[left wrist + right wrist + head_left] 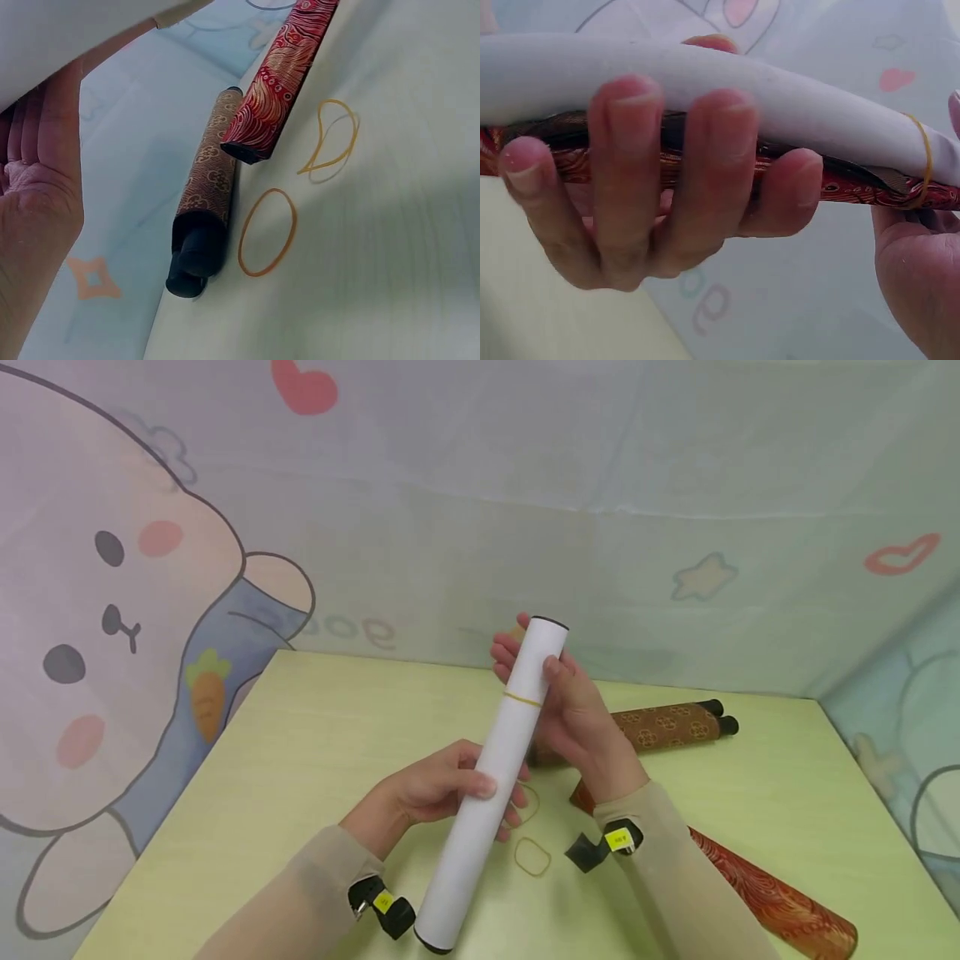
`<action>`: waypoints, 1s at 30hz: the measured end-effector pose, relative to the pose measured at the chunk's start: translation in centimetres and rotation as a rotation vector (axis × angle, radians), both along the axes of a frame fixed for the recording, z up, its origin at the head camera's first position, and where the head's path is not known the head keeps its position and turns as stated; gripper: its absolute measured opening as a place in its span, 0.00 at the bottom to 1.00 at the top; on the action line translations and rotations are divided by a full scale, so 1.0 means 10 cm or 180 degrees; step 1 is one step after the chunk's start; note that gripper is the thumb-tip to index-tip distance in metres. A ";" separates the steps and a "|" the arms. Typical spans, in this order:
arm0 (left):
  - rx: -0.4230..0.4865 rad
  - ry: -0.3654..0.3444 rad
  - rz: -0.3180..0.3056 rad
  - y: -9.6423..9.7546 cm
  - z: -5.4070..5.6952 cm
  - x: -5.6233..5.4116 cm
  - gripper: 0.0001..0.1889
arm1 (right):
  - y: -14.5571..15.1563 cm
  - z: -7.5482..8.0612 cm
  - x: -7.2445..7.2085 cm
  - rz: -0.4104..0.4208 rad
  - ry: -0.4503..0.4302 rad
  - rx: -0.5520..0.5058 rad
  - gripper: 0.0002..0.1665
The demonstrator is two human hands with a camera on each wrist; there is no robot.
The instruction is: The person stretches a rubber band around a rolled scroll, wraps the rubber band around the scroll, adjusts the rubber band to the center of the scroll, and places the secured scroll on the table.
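Observation:
A long white scroll (491, 768), rolled up, runs slantwise in front of me with dark rims at both ends. A yellow rubber band (522, 699) circles its upper part. Around the middle, my left hand (450, 785) grips it, thumb on the front, fingertips (630, 120) curled round the far side. Higher up, my right hand (573, 714) holds it near the band with the thumb on its side and fingers behind. Underneath, the right wrist view shows a seam with red patterned cloth (847, 187) and a dark edge along the roll.
Two loose rubber bands (532, 857) lie on the pale table (315, 727). Behind the right hand rests a brown patterned scroll (667, 727) with black knobs. A red patterned roll (780, 893) lies at the right, partly covered by the right forearm. A printed cloth (465, 460) hangs behind.

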State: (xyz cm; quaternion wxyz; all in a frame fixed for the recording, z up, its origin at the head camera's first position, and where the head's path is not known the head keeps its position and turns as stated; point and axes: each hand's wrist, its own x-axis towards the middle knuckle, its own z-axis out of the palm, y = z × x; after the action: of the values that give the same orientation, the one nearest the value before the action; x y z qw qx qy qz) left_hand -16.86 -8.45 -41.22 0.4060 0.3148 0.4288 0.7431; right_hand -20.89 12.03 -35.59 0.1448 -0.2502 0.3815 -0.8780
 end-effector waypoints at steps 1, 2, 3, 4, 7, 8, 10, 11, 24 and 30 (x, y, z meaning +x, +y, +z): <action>0.0005 0.0012 0.0014 0.00 0.00 -0.01 0.14 | -0.02 0.01 -0.01 -0.0006 -0.0041 -0.0057 0.60; 0.0016 0.0032 0.0032 0.00 0.00 -0.01 0.14 | -0.04 0.00 -0.01 0.0010 -0.0055 -0.0075 0.60; 0.0026 0.0055 0.0049 -0.01 0.01 -0.02 0.14 | -0.06 -0.01 0.00 0.0047 -0.0064 -0.0079 0.60; 0.0032 0.0080 0.0064 -0.01 0.01 -0.03 0.14 | -0.07 -0.03 0.02 0.0081 -0.0078 -0.0071 0.59; 0.0044 0.0135 0.0048 -0.02 0.01 -0.04 0.14 | -0.08 -0.10 0.09 0.0135 -0.0056 0.0096 0.57; 0.0044 0.0145 0.0037 -0.02 0.01 -0.05 0.14 | -0.08 -0.12 0.12 0.0156 -0.0026 0.0207 0.57; 0.0041 0.0150 0.0013 -0.03 0.01 -0.05 0.15 | -0.06 -0.16 0.17 0.0209 0.0031 0.0410 0.57; 0.0031 0.0149 -0.0004 -0.03 0.01 -0.05 0.15 | -0.04 -0.17 0.19 0.0215 0.0077 0.0506 0.57; -0.0116 0.0088 0.0051 -0.01 0.03 -0.04 0.13 | -0.01 -0.03 0.01 0.0049 0.0038 0.0075 0.55; -0.0108 0.0175 0.0088 -0.03 0.07 -0.08 0.13 | -0.01 -0.13 0.11 0.0107 0.0130 0.0375 0.54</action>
State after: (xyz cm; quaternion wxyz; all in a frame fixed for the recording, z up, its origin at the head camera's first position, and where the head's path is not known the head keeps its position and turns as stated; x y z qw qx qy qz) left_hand -17.62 -8.76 -40.56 0.3890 0.3222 0.4567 0.7323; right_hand -19.81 11.98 -36.92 0.1663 -0.2654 0.4312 -0.8462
